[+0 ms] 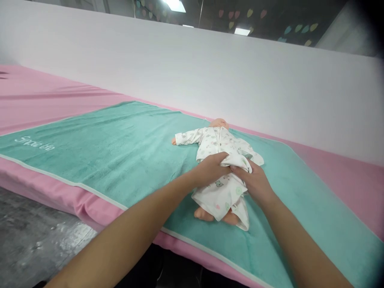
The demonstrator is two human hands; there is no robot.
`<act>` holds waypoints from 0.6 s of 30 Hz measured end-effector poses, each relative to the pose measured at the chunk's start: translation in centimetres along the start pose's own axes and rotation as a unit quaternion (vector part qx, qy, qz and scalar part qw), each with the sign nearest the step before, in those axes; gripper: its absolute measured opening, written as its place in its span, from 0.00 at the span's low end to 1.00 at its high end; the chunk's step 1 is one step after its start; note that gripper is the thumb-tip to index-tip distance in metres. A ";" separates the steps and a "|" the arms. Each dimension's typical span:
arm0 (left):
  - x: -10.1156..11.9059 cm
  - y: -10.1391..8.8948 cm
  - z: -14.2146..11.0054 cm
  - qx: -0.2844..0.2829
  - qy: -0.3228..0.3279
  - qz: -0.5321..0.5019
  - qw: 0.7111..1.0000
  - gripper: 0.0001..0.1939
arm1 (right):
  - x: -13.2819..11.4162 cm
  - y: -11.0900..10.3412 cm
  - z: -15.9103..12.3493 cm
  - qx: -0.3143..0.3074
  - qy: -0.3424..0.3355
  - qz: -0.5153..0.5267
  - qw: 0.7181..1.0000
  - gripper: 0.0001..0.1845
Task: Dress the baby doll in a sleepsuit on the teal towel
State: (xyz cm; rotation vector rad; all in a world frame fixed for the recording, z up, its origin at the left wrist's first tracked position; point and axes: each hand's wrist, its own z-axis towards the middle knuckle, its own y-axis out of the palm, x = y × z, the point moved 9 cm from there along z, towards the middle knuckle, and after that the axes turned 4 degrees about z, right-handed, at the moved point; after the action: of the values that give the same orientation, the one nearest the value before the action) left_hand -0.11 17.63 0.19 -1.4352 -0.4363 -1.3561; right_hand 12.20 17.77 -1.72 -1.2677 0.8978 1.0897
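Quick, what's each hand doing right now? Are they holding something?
Left hand: closed, holding the white printed cloth over the doll.
Right hand: closed, holding the same bunched cloth.

Bright, soft indoor light, fairly even across the white wall (270,92). Ceiling lights (175,5) glow in a dark pane (210,22) at twelve and one o'clock, the larger burnt out to white; whether reflected or seen through cannot be told. Glare streaks the shiny floor (70,238) at eight o'clock. Faint shadows dim the green blanket (120,136) at four. Blackness swallows detail at six and shades the corner at two. Lettering (34,143) at nine looks smeared; the white garment's (220,194) print, at five, is slightly soft.
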 end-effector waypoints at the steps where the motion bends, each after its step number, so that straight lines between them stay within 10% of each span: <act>1: -0.1 0.1 0.0 -0.018 -0.010 -0.062 0.998 0.10 | 0.1 -0.3 0.1 0.010 -0.004 0.001 1.000 0.23; 7: -0.1 1.3 -0.8 -0.168 -0.090 -0.258 0.947 0.15 | 0.4 -0.7 0.4 -0.026 -0.005 0.040 0.999 0.26; 13: 0.0 0.7 -0.5 -0.125 -0.061 -0.261 0.955 0.15 | 0.5 2.0 -1.3 -0.223 0.074 0.003 0.972 0.26; 18: 0.2 0.7 -0.4 -0.125 -0.065 -0.125 0.982 0.20 | 0.1 0.9 -0.6 -0.118 0.041 0.084 0.989 0.24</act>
State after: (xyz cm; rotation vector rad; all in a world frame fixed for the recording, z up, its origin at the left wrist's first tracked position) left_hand 0.34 16.99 -0.04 -1.7266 -0.5613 -1.5650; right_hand 11.38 17.16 -2.10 -1.4600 0.9720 1.3140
